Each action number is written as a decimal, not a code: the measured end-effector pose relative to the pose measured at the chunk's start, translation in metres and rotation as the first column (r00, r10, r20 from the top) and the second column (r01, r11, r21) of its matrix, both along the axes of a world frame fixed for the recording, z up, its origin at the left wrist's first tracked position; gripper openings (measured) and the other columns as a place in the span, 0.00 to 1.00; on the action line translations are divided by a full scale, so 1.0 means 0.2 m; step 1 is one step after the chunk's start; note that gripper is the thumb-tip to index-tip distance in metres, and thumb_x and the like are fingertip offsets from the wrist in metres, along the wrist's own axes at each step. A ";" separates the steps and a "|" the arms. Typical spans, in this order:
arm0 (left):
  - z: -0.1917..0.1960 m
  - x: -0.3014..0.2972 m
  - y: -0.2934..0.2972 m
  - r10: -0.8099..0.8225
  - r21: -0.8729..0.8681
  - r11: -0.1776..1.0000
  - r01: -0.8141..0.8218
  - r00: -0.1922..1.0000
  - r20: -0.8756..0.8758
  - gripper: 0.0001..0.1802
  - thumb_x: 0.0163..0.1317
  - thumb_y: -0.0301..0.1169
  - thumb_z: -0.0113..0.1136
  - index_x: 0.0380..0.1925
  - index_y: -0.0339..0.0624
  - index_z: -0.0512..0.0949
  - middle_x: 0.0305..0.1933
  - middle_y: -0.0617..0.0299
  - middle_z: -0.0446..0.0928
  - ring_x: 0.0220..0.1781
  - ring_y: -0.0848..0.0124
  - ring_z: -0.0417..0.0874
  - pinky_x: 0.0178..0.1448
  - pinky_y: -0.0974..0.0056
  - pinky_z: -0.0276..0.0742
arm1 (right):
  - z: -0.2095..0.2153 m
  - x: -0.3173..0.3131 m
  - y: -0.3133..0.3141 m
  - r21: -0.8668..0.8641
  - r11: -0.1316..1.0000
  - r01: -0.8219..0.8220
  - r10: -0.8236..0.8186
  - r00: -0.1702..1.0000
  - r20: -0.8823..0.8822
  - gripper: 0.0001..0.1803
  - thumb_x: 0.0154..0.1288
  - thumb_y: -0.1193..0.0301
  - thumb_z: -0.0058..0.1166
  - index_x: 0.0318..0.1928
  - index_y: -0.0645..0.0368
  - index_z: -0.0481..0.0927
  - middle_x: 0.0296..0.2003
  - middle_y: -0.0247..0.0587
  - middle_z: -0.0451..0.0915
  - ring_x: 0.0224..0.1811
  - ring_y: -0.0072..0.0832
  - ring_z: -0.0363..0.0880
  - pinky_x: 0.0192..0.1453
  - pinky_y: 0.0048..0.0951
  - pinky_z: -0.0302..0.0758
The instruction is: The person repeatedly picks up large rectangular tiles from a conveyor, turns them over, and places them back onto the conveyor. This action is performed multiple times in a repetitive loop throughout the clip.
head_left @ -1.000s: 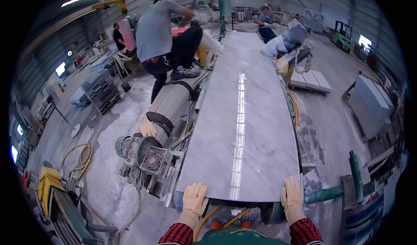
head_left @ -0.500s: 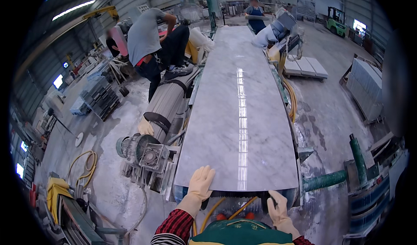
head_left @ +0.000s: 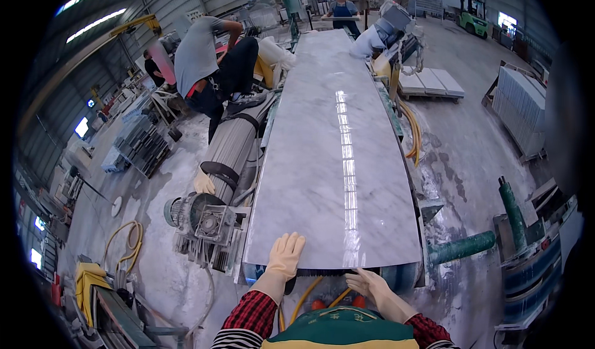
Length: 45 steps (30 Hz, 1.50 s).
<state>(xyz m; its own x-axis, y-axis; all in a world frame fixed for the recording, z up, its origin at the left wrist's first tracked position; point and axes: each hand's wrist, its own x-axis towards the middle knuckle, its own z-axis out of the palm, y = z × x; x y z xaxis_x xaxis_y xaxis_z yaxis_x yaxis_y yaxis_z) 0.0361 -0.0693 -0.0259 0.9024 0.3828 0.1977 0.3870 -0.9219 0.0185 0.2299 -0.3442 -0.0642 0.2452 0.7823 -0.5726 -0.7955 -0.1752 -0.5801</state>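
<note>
Dim-ish; roof lts (head_left: 96, 25) upper L, glare strip on slab (head_left: 319, 157), edges bent, blk rim

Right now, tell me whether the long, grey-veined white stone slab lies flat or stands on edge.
Flat: the stone slab shows its broad face upward, and the cream-gloved left hand rests on it.

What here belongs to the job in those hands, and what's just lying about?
Apparently in the job:
veined slab
left hand, on its near end
right hand, at its near edge

Apparently just lying about:
pale glove, left
upright pale slabs, right
green forklift, far right
</note>
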 end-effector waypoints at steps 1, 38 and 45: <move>0.00 0.01 -0.01 0.007 -0.001 1.000 -0.007 1.000 -0.013 0.38 0.59 0.25 0.61 0.73 0.49 0.69 0.77 0.52 0.69 0.79 0.48 0.67 0.79 0.47 0.63 | -0.01 0.00 0.02 0.018 0.999 0.031 -0.031 0.999 -0.043 0.34 0.85 0.57 0.52 0.75 0.72 0.65 0.72 0.68 0.73 0.73 0.53 0.77 0.79 0.46 0.75; -0.14 -0.22 -0.20 0.002 0.138 0.990 -0.005 1.000 0.023 0.38 0.57 0.26 0.66 0.72 0.45 0.72 0.76 0.50 0.73 0.74 0.41 0.73 0.76 0.38 0.67 | -0.05 -0.34 -0.11 -0.120 0.969 0.214 -0.213 0.977 0.023 0.38 0.81 0.49 0.58 0.63 0.81 0.74 0.51 0.64 0.88 0.54 0.44 0.90 0.63 0.35 0.87; 0.25 -0.24 -0.17 -0.045 -0.014 0.999 0.043 0.979 -0.198 0.40 0.59 0.19 0.59 0.76 0.43 0.68 0.79 0.44 0.69 0.78 0.38 0.70 0.78 0.42 0.68 | 0.27 -0.30 -0.14 0.032 0.996 0.085 -0.088 0.990 0.110 0.33 0.81 0.55 0.58 0.57 0.82 0.81 0.54 0.60 0.88 0.56 0.42 0.90 0.63 0.35 0.86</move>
<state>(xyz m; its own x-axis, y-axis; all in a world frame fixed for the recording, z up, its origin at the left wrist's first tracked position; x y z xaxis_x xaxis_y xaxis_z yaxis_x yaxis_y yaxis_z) -0.0127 -0.1030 0.0250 0.9394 0.3426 0.0094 0.3427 -0.9384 -0.0453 0.1702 -0.3726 -0.0109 0.3733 0.7706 -0.5165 -0.7373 -0.0914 -0.6693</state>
